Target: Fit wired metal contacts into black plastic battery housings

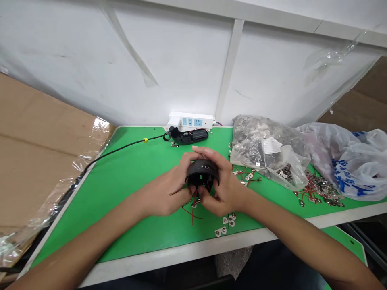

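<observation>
Your left hand (pixel 169 193) and right hand (pixel 226 189) together cup a black plastic housing (pixel 202 169), held just above the green mat (pixel 90 225) near the middle of the frame. Both grips are closed narrowly around it, with the fingers wrapped over its curved wall and the housing sitting between your palms. It looks light and stiff but thin-walled, so the curved shell seems the best place to hold, with gentle, even pressure. Red wires (pixel 192 213) hang below it between your hands and look soft and easy to snag. Small metal terminals (pixel 225 225) lie on the mat just below, and a clear bag of metal parts (pixel 266 145) sits to the right.
</observation>
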A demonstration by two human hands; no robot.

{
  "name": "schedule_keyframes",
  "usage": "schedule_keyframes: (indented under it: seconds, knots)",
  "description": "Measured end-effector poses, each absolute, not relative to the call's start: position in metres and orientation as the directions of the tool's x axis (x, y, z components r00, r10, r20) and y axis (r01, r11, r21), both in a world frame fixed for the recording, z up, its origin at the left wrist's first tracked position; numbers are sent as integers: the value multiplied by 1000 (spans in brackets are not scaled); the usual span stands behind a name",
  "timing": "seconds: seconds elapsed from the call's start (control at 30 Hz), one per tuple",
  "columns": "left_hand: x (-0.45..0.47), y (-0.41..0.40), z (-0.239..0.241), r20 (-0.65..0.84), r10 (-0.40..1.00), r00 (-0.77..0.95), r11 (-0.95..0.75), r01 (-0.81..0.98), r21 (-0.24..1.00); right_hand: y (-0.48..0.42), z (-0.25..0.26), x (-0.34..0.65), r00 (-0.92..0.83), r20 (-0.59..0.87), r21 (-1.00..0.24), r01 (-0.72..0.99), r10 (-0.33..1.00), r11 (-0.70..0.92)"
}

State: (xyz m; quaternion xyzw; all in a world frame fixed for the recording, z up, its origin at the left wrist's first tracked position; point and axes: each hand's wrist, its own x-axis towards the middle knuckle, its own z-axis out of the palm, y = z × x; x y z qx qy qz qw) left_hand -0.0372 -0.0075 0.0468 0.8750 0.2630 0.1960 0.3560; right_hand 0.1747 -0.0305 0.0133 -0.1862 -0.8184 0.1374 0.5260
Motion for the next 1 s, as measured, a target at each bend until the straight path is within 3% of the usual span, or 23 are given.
schedule_keyframes:
  seconds: [0.43,0.83,1.0]
  knots:
    - [-35,-10,37,262,562,785,-688,267,675,-34,10,172,-356,816,-436,137,455,890]
    - [-33,-20,31,36,620,784,-535,389,750,-40,2,170,-342,780,-513,131,524,849]
    - [-30,-23,32,15,627,779,-505,392,769,-41,0,169,-329,766,-543,131,553,830]
